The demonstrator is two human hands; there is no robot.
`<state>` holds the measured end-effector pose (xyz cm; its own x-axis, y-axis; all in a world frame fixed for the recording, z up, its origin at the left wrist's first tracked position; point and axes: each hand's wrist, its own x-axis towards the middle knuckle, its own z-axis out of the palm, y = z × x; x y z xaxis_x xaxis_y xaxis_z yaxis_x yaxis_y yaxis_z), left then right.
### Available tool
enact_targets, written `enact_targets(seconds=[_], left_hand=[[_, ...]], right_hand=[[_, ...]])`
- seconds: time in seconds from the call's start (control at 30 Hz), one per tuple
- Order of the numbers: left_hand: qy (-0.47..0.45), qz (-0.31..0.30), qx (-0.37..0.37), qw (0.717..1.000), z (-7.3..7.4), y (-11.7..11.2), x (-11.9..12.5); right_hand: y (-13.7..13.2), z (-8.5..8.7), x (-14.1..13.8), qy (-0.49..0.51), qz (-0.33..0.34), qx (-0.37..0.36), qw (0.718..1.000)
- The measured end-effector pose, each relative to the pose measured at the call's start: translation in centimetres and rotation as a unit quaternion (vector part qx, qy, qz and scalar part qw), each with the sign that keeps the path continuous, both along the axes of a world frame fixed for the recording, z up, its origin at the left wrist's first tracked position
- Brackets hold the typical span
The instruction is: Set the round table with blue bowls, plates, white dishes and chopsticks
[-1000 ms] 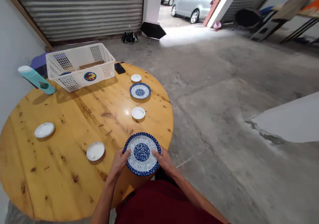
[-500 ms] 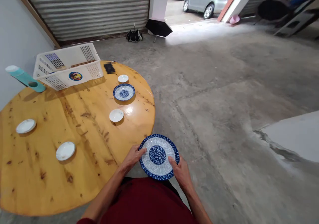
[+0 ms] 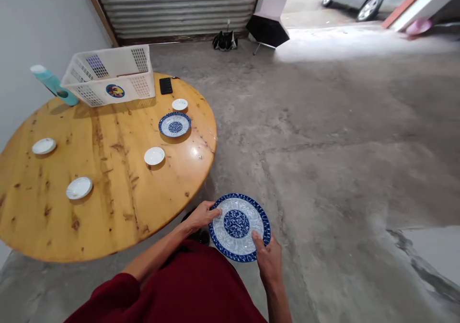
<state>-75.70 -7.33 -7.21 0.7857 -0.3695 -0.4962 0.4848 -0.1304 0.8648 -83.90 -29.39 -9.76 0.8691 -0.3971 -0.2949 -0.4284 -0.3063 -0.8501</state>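
A blue and white patterned plate (image 3: pixel 239 227) is held level in front of my body, off the round wooden table (image 3: pixel 108 203) and over the concrete floor. My left hand (image 3: pixel 201 215) grips its left rim with the thumb on top. My right hand (image 3: pixel 268 256) grips its near right rim, fingers closed on the edge. A second, smaller blue and white plate (image 3: pixel 175 124) lies on the table near its right edge.
Several small white saucers (image 3: pixel 154 155) lie on the table. A white plastic basket (image 3: pixel 110 76), a teal bottle (image 3: pixel 53 84) and a black phone (image 3: pixel 166 86) sit at its far side. Umbrellas (image 3: pixel 268 29) rest by a pillar near the roller shutter.
The plate has been lifted off the table's near edge and carried to the right, away from the table, in both hands. The view has swung right with it.
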Motion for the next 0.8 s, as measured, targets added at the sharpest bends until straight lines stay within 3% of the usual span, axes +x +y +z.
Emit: enact_targets(seconds=[0.2,0.4,0.6,0.8], left_hand=[[-0.025,0.044,0.042,0.998,-1.9,-0.4,4.2],[-0.061,0.120,0.109,0.985,-3.3,0.5,11.5],[-0.081,0.222,0.178,0.955,-2.4,3.0,17.3],[-0.075,0.307,0.201,0.927,-1.1,5.9,20.3]], right_hand=[[-1.4,-1.5,6.4,0.008,0.048,-0.001,0.999],[-1.2,-1.1,17.4,0.001,0.130,-0.013,0.991],[1.8,0.0,28.5,0.000,0.237,-0.009,0.971],[5.8,0.5,35.5,-0.002,0.305,-0.004,0.952]])
